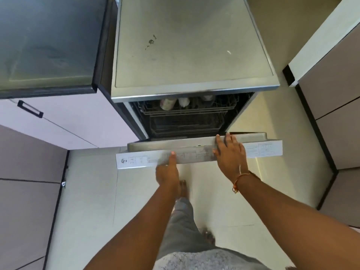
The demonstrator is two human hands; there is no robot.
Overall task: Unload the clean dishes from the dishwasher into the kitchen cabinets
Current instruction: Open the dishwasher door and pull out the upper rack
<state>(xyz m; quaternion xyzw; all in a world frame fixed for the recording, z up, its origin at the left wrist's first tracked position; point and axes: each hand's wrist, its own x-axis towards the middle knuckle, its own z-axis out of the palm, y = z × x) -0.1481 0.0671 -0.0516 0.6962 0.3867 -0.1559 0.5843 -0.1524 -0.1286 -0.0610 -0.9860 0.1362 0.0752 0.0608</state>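
Barely begun: dishwasher door [198, 152] partly open.
Left hand [168, 172] grips its edge, right hand [229, 152] flat, spread; cups [167, 104] racked, none unloaded.

The dishwasher door's [198, 151] top edge carries a control strip; only "13" reads, at its left end; the rest is blurred.

A dark glass cooktop [46, 43] fills the upper left of the frame. Pale floor tiles [87, 201] cover the lower middle. A white counter edge [319, 41] runs down the upper right.
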